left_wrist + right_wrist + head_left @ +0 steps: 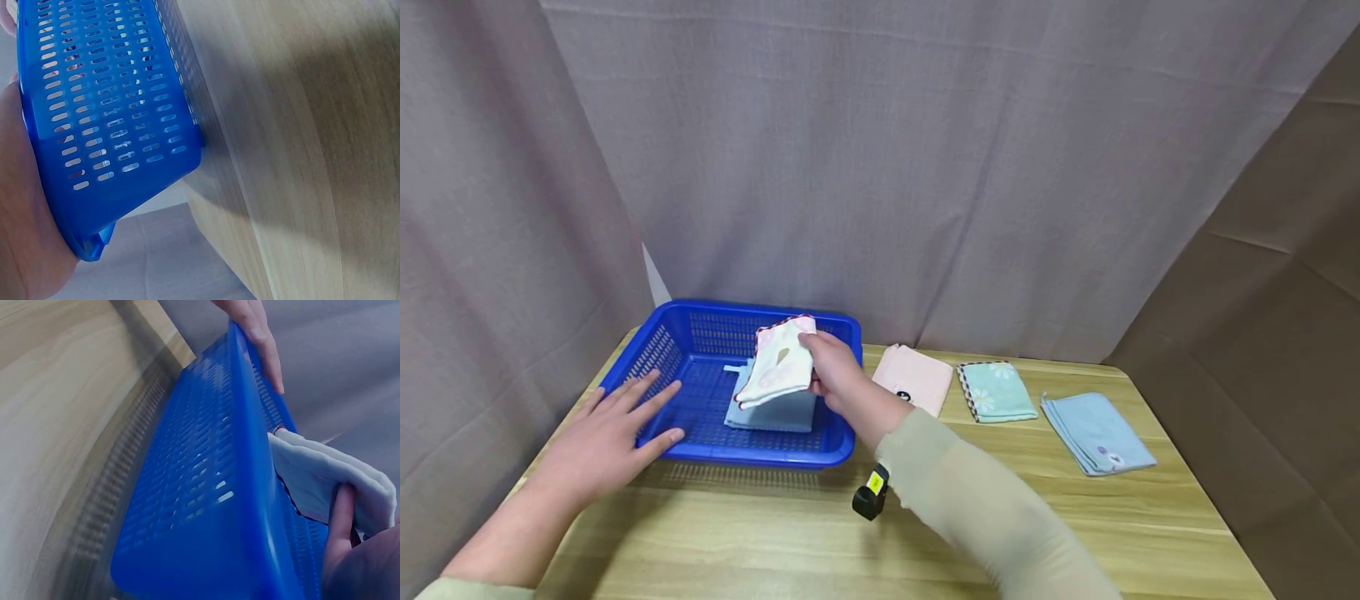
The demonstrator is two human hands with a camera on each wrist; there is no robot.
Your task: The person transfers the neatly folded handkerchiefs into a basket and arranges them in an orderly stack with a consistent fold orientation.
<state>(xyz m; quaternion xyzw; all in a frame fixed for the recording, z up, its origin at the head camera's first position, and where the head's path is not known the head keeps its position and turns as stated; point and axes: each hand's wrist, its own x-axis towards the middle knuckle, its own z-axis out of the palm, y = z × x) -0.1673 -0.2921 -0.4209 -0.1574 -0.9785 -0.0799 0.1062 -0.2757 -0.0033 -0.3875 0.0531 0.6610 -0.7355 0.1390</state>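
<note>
My right hand point(838, 367) pinches a folded white towel point(778, 371) with pink patches and a dark red edge. It holds this towel over the blue plastic basket point(752, 456), above a folded light blue towel point(775, 414) lying inside. In the right wrist view, the thumb and fingers grip the white towel point(312, 465) just over the basket rim. My left hand point(598, 442) lies across the basket's front left corner, its fingers spread and fairly straight. Seen from the left wrist, the palm touches the outside rim of the basket point(106, 112).
To the right of the basket lie a pink towel point(917, 375), a mint towel with white flowers point(1000, 392) and a blue towel point(1097, 433). Grey curtain point(880, 167) closes off the back. A black wrist device point(870, 493) shows below my right forearm.
</note>
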